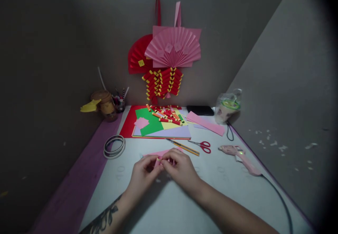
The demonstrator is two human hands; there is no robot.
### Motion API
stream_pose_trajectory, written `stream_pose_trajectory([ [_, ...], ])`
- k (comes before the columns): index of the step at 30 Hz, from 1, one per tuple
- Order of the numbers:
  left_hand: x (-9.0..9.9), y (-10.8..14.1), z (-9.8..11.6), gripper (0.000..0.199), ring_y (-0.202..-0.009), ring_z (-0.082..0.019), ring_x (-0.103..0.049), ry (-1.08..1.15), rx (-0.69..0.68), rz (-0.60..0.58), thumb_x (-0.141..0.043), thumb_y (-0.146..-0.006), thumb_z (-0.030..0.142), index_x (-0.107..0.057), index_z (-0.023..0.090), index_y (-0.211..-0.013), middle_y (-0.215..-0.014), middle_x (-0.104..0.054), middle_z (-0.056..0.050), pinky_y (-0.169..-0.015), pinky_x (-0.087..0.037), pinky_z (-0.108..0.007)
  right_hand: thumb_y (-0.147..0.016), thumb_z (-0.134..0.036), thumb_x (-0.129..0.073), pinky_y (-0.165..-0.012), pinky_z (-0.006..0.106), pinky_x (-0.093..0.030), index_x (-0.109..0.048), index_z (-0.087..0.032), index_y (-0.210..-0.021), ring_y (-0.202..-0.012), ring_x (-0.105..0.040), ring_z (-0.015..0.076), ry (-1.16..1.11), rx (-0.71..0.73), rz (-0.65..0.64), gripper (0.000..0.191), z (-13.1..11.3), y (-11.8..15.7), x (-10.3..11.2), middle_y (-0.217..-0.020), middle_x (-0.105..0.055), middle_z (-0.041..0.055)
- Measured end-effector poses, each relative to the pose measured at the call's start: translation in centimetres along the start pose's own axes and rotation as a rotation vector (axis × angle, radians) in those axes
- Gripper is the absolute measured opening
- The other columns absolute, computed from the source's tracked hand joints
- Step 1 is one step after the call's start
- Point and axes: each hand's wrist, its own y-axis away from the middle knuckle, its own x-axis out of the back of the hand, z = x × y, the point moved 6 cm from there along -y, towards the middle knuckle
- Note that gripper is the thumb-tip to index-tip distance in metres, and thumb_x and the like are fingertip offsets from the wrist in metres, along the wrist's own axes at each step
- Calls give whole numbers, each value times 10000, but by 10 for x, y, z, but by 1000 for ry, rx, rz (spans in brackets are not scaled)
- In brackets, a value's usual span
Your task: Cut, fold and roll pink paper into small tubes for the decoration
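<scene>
My left hand [144,174] and my right hand [182,168] meet over a piece of pink paper [160,155] near the middle of the white table [169,205]. Both hands pinch the paper between fingertips; part of it looks folded or rolled between them. The rest of the paper lies flat on the table just beyond my fingers. A tattoo shows on my left forearm.
Red scissors [202,145] and a striped pencil [183,147] lie just beyond my hands. A pink glue gun [241,158] with a black cord is at right, tape rolls [114,146] at left. Coloured paper sheets [158,126] with small red-yellow rolls lie farther back. Paper fans [169,49] hang on the wall.
</scene>
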Motion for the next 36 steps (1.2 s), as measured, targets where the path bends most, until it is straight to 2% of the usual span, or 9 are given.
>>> stream_pose_trajectory([
  [3, -2, 0, 4, 262, -793, -177, -618, -43, -33, -37, -632, -821, 368, -711, 151, -944, -865, -693, -67, -713, -472, -257, -743, -70, -589, -599, 218, -401, -633, -184, -681, -660, -534, 121, -15, -44, 1, 137, 2, -1, 1, -690, -611, -5],
  [11, -3, 2, 10, 263, -804, -181, -628, -70, -22, -72, -613, -832, 341, -731, 159, -981, -886, -720, -62, -738, -472, -256, -720, -44, -542, -600, 226, -385, -607, -175, -643, -658, -532, 124, -4, -50, -22, 166, 4, -2, 0, -679, -589, -2],
  [15, -6, 1, 2, 304, -845, -201, -630, -9, 37, -94, -624, -817, 371, -726, 146, -995, -889, -716, -63, -758, -483, -267, -723, -52, -551, -600, 224, -388, -622, -175, -647, -666, -544, 125, -15, -88, -26, 161, 5, -3, 2, -682, -598, -1],
  [20, -6, 2, -10, 471, -812, -200, -623, 3, 99, -52, -641, -789, 402, -661, 116, -1163, -902, -708, -71, -730, -500, -276, -740, -60, -568, -618, 224, -391, -665, -189, -683, -673, -554, 122, -4, -80, -35, 171, 3, -4, 5, -691, -631, -7],
  [23, -5, 4, -10, 555, -697, -158, -595, -70, 41, -30, -616, -807, 409, -577, 116, -1277, -816, -691, -42, -663, -493, -251, -734, -58, -569, -621, 226, -394, -658, -187, -664, -659, -552, 121, 11, -94, -38, 172, 4, -4, 5, -670, -623, -10],
  [26, -6, 7, -5, 528, -625, -128, -562, -155, -57, -34, -583, -836, 378, -550, 144, -1308, -743, -668, -14, -609, -474, -217, -730, -66, -568, -614, 228, -397, -655, -185, -650, -656, -550, 123, 14, -115, -39, 168, 4, -4, 4, -667, -621, -7],
  [33, -5, 9, 12, 407, -668, -139, -620, -273, -216, -49, -565, -856, 280, -601, 209, -1255, -903, -731, -56, -641, -486, -215, -719, -68, -561, -586, 227, -389, -642, -182, -640, -635, -530, 123, 27, -130, -55, 161, 4, -3, 3, -653, -603, -8],
  [36, -5, 8, 14, 402, -643, -134, -606, -287, -236, -53, -568, -854, 277, -607, 210, -1249, -842, -725, -44, -626, -473, -207, -712, -55, -547, -582, 225, -386, -628, -180, -626, -621, -517, 120, 28, -116, -52, 172, 4, -2, 3, -642, -585, -12],
])
